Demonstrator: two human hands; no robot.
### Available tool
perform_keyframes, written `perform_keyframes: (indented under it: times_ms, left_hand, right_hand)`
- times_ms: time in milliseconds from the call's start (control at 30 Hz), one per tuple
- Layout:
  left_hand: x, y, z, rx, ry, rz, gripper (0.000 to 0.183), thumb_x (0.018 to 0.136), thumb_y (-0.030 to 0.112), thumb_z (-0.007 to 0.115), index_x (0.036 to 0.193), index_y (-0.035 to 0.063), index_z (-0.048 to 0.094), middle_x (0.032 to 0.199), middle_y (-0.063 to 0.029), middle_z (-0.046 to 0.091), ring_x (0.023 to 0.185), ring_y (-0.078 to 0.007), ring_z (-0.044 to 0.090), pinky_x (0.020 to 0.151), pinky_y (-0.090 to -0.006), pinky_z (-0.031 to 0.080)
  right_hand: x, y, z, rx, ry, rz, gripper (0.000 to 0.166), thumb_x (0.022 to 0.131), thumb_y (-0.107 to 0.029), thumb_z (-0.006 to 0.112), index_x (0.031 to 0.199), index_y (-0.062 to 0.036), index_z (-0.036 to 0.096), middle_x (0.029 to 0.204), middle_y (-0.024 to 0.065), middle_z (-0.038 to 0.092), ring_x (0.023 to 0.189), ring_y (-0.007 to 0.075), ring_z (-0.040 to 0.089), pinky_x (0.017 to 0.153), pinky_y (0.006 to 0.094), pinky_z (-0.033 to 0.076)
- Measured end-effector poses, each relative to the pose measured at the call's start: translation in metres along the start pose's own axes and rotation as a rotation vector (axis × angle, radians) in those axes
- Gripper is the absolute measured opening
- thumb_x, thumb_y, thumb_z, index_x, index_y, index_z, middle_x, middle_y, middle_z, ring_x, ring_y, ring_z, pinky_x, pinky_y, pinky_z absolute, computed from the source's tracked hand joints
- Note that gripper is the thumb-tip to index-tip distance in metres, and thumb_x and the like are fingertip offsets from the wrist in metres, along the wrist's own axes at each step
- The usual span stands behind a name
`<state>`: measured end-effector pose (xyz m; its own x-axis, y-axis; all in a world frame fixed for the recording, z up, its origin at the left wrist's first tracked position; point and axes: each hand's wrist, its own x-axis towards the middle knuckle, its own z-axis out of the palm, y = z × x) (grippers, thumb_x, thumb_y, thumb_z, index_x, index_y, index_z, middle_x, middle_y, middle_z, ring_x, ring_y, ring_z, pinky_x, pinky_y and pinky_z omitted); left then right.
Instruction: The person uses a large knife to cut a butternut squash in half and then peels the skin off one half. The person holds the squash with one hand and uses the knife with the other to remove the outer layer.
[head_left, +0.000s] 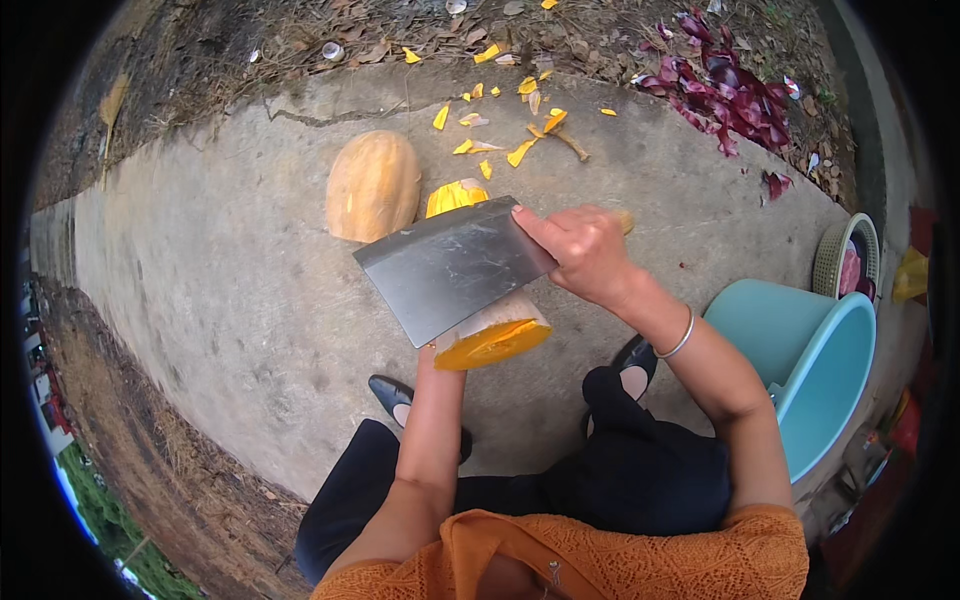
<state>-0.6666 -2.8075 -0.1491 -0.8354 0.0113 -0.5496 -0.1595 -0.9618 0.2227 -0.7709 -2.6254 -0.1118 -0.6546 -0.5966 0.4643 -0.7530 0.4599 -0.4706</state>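
Observation:
My right hand (589, 251) grips a broad metal cleaver (454, 274) at its handle end, the thumb stretched along the blade. The blade lies slantwise across a pumpkin piece (495, 341) and covers its middle. Its near end is a cut face of orange flesh, with pale rind above. Beyond the blade, peeled yellow flesh shows at the far end. My left hand (428, 357) is at the piece's left side, supporting it; the blade hides most of the fingers. Another pumpkin piece (373, 186), with tan rind, rests on the concrete farther left.
Yellow peel scraps (521, 152) and a pumpkin stem (571, 142) lie ahead on the concrete (225, 300). Reddish-purple peelings (724, 94) are heaped at the far right. A light-blue plastic tub (780, 360) lies tipped on the right, near a perforated basket (829, 259).

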Motion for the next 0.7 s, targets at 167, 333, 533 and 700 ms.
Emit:
perform_keyframes:
  times_ms: [167, 333, 533, 700]
  left_hand:
    - [-0.008, -0.004, 0.015, 0.063, -0.183, -0.100, 0.086, 0.083, 0.064, 0.050, 0.141, 0.0013, 0.038, 0.126, -0.0275, 0.052, 0.107, -0.0359, 0.060, 0.086, -0.0473, 0.055]
    - [-0.015, -0.006, 0.029, 0.242, -0.257, -0.084, 0.091, 0.076, 0.060, 0.064, 0.142, 0.0022, 0.038, 0.125, -0.0252, 0.053, 0.112, -0.0382, 0.059, 0.088, -0.0484, 0.054]
    - [-0.010, 0.006, 0.010, 0.058, -0.216, -0.067, 0.084, 0.073, 0.043, 0.070, 0.140, 0.0018, 0.043, 0.131, -0.0218, 0.055, 0.116, -0.0374, 0.058, 0.096, -0.0458, 0.051]
    - [-0.024, -0.001, 0.040, 0.343, -0.382, -0.080, 0.095, 0.073, 0.059, 0.068, 0.144, 0.0049, 0.037, 0.126, -0.0251, 0.052, 0.113, -0.0375, 0.058, 0.088, -0.0467, 0.055]
  right_hand:
    - [-0.006, 0.031, 0.017, -0.101, -0.017, 0.092, 0.038, 0.066, -0.005, 0.068, 0.104, -0.0075, 0.067, 0.063, 0.0059, 0.062, 0.056, 0.0237, 0.063, 0.051, 0.0368, 0.050]
    - [-0.011, 0.042, -0.003, -0.062, 0.059, 0.122, 0.039, 0.064, -0.002, 0.068, 0.102, -0.0085, 0.069, 0.062, 0.0070, 0.062, 0.056, 0.0244, 0.063, 0.051, 0.0374, 0.050]
    - [0.010, 0.003, -0.015, -0.013, 0.027, 0.031, 0.033, 0.068, -0.002, 0.069, 0.100, -0.0094, 0.071, 0.065, 0.0079, 0.065, 0.056, 0.0256, 0.065, 0.051, 0.0377, 0.050]
    - [-0.003, 0.063, 0.002, -0.050, -0.026, 0.424, 0.023, 0.076, -0.003, 0.070, 0.098, -0.0042, 0.073, 0.076, 0.0176, 0.067, 0.064, 0.0319, 0.067, 0.053, 0.0375, 0.050]
